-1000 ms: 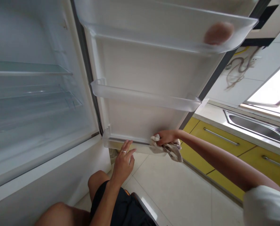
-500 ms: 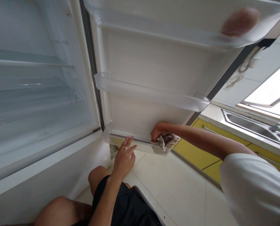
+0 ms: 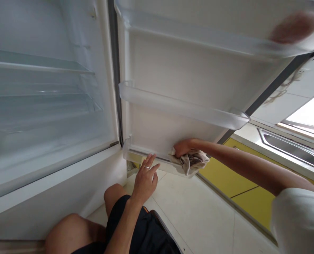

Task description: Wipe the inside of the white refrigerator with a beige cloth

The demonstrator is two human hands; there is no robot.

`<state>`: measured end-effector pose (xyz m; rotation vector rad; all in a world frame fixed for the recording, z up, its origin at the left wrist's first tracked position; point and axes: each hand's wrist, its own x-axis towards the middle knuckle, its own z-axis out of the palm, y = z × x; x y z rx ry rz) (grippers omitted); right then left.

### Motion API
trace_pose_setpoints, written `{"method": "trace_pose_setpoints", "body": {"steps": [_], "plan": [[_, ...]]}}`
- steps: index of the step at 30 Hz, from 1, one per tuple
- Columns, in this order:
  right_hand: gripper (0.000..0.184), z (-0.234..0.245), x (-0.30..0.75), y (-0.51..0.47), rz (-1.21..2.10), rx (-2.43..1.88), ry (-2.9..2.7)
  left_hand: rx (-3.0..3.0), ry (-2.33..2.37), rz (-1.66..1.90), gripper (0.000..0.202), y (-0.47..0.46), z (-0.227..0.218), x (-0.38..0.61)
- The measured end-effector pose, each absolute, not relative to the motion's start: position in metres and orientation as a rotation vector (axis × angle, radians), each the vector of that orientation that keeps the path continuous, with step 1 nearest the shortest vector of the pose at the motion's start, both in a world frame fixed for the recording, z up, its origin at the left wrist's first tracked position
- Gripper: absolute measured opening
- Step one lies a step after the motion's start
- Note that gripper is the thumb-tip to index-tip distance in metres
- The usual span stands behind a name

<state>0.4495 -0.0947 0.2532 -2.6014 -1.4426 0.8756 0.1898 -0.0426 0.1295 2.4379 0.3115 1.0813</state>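
My right hand is closed on a patterned cloth, pressed down into the lowest clear door bin of an open refrigerator door. Part of the cloth bunches over the bin's front wall. My left hand, with a ring on one finger, rests its fingertips at the same bin's front edge. Its fingers are spread and hold nothing. Above both hands runs a middle clear door bin.
The refrigerator's interior with glass shelves is to the left. A top door bin holds a blurred reddish object. Yellow cabinets and a steel sink stand at right. Below are my knees and the tiled floor.
The view has shifted, so the door and bins sit further right. My right hand still grips the cloth in the lowest bin, its wrist turned slightly. My left hand stays at the bin's edge.
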Motion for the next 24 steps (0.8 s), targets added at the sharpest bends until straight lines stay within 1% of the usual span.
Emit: {"method": "trace_pose_setpoints", "body": {"steps": [3, 8, 14, 20, 24], "plan": [[0.009, 0.246, 0.431, -0.090, 0.955, -2.546, -1.570, 2.441, 0.330, 1.078, 0.049, -0.048, 0.129, 0.191], [0.010, 0.228, 0.405, -0.066, 0.971, -2.377, -1.622, 2.412, 0.352, 1.072, 0.055, -0.051, 0.129, 0.191], [0.011, 0.215, 0.384, -0.021, 0.923, -2.150, -1.536, 2.384, 0.377, 1.045, 0.060, -0.051, 0.132, 0.188], [0.018, 0.202, 0.358, 0.030, 0.932, -1.921, -1.387, 2.365, 0.385, 1.051, 0.075, -0.058, 0.128, 0.190], [0.017, 0.199, 0.343, 0.052, 0.975, -1.780, -1.275, 2.372, 0.413, 1.076, 0.080, -0.061, 0.124, 0.193]]}}
